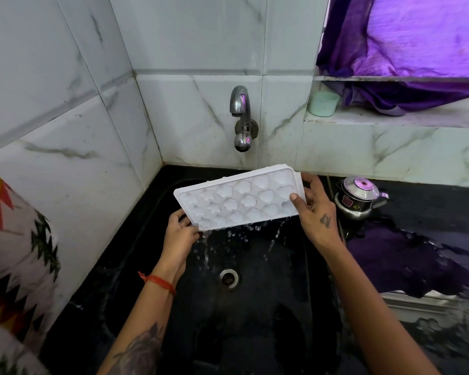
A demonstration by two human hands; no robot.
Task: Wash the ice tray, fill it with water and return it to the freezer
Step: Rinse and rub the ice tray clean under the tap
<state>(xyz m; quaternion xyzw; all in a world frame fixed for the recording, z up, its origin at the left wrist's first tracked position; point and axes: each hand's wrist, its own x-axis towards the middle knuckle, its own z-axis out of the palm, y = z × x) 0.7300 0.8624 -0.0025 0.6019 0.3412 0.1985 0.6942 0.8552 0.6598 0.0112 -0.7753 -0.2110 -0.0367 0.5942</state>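
ice tray (240, 199) between both hands

This is a home kitchen, seen at its washing-up corner. A black sink (255, 307) with a round metal drain (229, 278) is sunk into a dark stone surface (431, 201), set into the corner where two walls of white, grey-veined marble tiles (65, 104) meet. A chrome tap (241, 115) juts straight from the back wall above the sink. At the surface's back edge, right of the sink, stands a small steel kettle with a lid (359, 197). Above it a tiled ledge (390, 117) carries a pale green plastic cup (324, 103), and a purple curtain (406, 44) hangs down onto that ledge, tinting the light.
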